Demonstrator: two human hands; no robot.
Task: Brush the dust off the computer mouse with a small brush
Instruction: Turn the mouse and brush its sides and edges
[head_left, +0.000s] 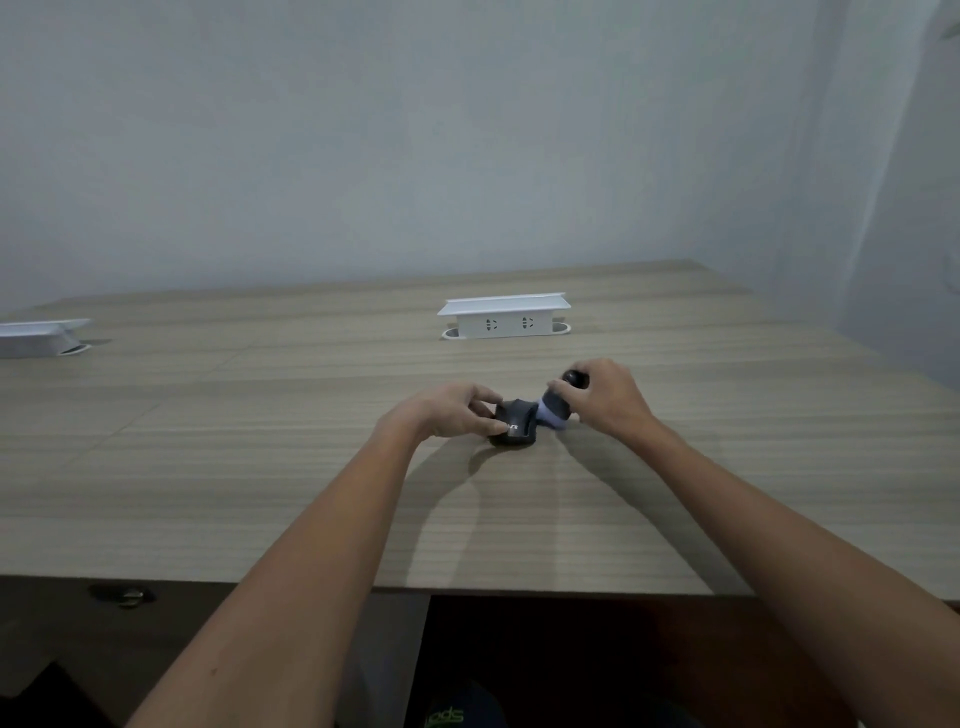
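Note:
A black computer mouse (516, 427) with a small white logo rests on the wooden table (260, 441), a little right of centre. My left hand (457, 410) grips its left side with thumb and fingers. My right hand (602, 397) is shut on a small brush (555, 408) with a dark round handle and pale bristles. The bristles touch the mouse's right edge. Part of the brush handle is hidden inside my fingers.
A white pop-up socket box (504, 316) stands on the table behind the mouse. Another white box (41, 336) sits at the far left edge. The wall rises right behind the table; the table's front edge runs below my forearms.

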